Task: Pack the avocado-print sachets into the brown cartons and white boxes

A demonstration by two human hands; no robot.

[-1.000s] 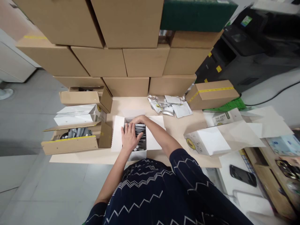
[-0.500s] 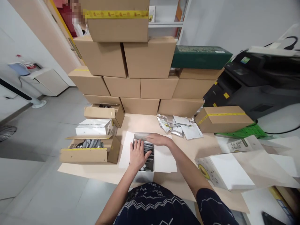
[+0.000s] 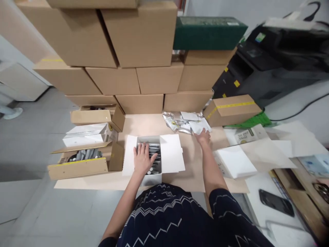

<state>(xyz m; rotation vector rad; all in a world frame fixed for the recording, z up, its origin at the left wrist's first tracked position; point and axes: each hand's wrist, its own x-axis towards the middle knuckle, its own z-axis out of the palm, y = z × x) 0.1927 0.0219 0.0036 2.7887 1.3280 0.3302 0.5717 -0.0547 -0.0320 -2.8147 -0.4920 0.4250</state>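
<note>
A small white box (image 3: 171, 152) with its flaps folded out stands on the tan table (image 3: 154, 123) in front of me, packed with upright silver sachets (image 3: 155, 151). My left hand (image 3: 142, 158) lies flat on those sachets, fingers spread. My right hand (image 3: 203, 136) is stretched out to the right, fingers extended, at the near edge of a loose pile of silver and white sachets (image 3: 186, 121). It holds nothing that I can see.
Stacked cardboard cartons (image 3: 144, 68) wall off the back of the table. An open carton of sachets (image 3: 84, 159) and white boxes (image 3: 87, 133) sit at the left. A taped carton (image 3: 231, 109), white printed boxes (image 3: 236, 159), a black printer (image 3: 277, 58) and a phone (image 3: 276, 202) are at the right.
My right hand has left the far rim of the white box and reached right to the loose sachet pile. My left hand stays on the packed sachets. The camera tilted.
</note>
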